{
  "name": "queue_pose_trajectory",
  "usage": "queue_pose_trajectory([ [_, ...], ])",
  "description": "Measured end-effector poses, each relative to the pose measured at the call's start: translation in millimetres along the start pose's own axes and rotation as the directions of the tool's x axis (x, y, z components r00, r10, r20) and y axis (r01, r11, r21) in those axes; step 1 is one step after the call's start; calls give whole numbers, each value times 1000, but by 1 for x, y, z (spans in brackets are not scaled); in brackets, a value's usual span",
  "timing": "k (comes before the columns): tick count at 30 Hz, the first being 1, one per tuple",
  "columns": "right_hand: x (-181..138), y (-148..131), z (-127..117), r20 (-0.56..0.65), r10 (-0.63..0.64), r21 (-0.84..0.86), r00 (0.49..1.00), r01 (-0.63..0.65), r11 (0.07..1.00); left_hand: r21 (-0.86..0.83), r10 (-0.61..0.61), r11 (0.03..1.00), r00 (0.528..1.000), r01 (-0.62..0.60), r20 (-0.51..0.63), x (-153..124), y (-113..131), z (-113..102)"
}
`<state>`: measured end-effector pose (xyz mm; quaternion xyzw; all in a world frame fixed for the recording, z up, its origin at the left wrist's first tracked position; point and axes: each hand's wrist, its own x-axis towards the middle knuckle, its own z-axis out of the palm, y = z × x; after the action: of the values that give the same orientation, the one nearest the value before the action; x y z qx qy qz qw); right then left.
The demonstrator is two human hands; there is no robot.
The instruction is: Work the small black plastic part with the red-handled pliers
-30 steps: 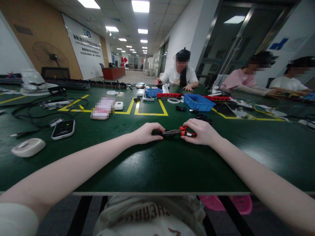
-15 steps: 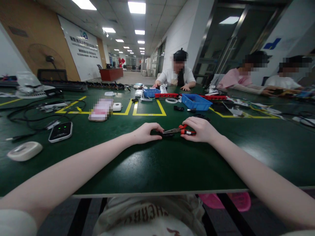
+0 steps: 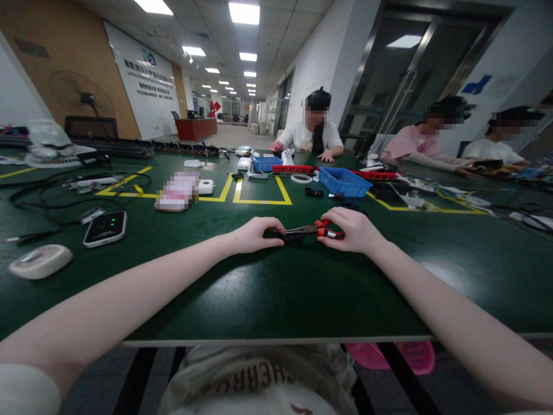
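My right hand (image 3: 352, 229) is closed round the red handles of a pair of long-nose pliers (image 3: 309, 229), whose metal jaws point left. Facing it, my left hand (image 3: 261, 233) pinches a small dark piece (image 3: 294, 237) between thumb and fingers, just at the tips of the jaws. What that piece is I cannot make out; it lies low under the pliers, close to the green tabletop (image 3: 276, 294). Whether the jaws grip it is too small to tell.
A blue bin (image 3: 344, 182) and small black parts (image 3: 314, 192) lie beyond my hands. To the left are a phone (image 3: 176, 191), a device with green lights (image 3: 105, 229), a white oval case (image 3: 41, 261) and cables (image 3: 32, 199). Co-workers sit across the table, one person (image 3: 313, 132) straight ahead.
My hands and the pliers hold nearly the same place. The view has shifted slightly, and the hand of the person opposite has lifted a little off the table.
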<state>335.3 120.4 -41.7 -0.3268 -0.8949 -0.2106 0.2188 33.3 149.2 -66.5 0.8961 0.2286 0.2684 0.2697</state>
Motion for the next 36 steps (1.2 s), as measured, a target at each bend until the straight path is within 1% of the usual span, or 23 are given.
queue_pose_trajectory([
  [3, 2, -3, -1, -6, 2, 14, 1000, -2, 1000, 15, 6, 1000, 1000, -6, 0, 0, 0, 0],
  [7, 5, -7, -2, -5, -8, 8, 1000, 8, 1000, 23, 51, 998, 999, -51, 2, 1, -1, 0],
  [14, 4, -4, -2, -14, 4, -17, 1000, -4, 1000, 0, 93, 996, 996, -93, -4, 1, -3, 0],
  [20, 5, -7, -3, -4, -27, -25, 1000, 27, 999, -37, 81, 996, 997, -81, 1, 2, -5, 0],
  [30, 5, -7, -2, -1, -43, -47, 999, 42, 998, -72, 64, 995, 998, -64, 2, 2, -5, -1],
  [36, 5, -8, -2, -9, -56, -52, 998, 56, 997, -76, 85, 993, 996, -85, -6, 2, -6, 0],
])
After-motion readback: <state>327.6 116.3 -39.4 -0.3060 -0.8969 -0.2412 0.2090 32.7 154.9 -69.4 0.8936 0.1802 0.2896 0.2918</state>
